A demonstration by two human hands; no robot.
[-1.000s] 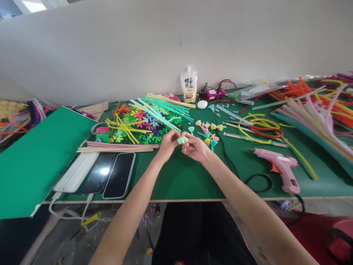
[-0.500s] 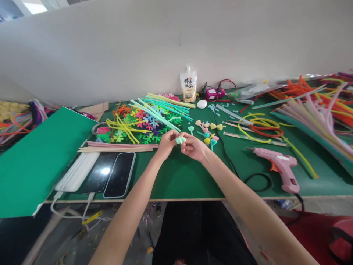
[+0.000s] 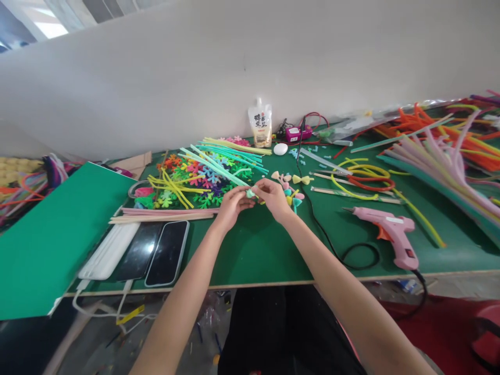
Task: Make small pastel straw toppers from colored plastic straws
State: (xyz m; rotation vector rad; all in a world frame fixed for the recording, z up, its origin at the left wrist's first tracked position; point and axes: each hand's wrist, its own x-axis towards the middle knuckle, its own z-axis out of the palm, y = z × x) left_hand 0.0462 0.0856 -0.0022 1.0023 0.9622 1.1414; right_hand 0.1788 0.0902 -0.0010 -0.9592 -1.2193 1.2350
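Note:
Between my fingertips is a small mint-green piece of bent pipe cleaner [image 3: 250, 193], mostly covered by the fingers. My left hand [image 3: 231, 206] pinches it from the left. From the right, my right hand [image 3: 274, 198] closes its thumb and forefinger on the same piece. Just behind the hands lie long mint-green pipe cleaners [image 3: 213, 164] on a heap of colourful snowflake-shaped pieces [image 3: 203, 179]. To the right of my right hand sit small bent pipe-cleaner pieces [image 3: 294, 197] in pink, yellow and teal, partly hidden by the hand.
A pink glue gun [image 3: 390, 229] lies at the right, its black cord [image 3: 326, 245] looping on the green table [image 3: 258, 260]. Scissors [image 3: 371, 179] rest behind it. Phones [image 3: 167, 253] and a white power bank [image 3: 109, 252] lie at the left. A drink pouch [image 3: 260, 125] stands at the back.
My right hand has turned over, its fingers now closing over the top of the mint-green piece. That piece is more covered than before. The view has shifted slightly.

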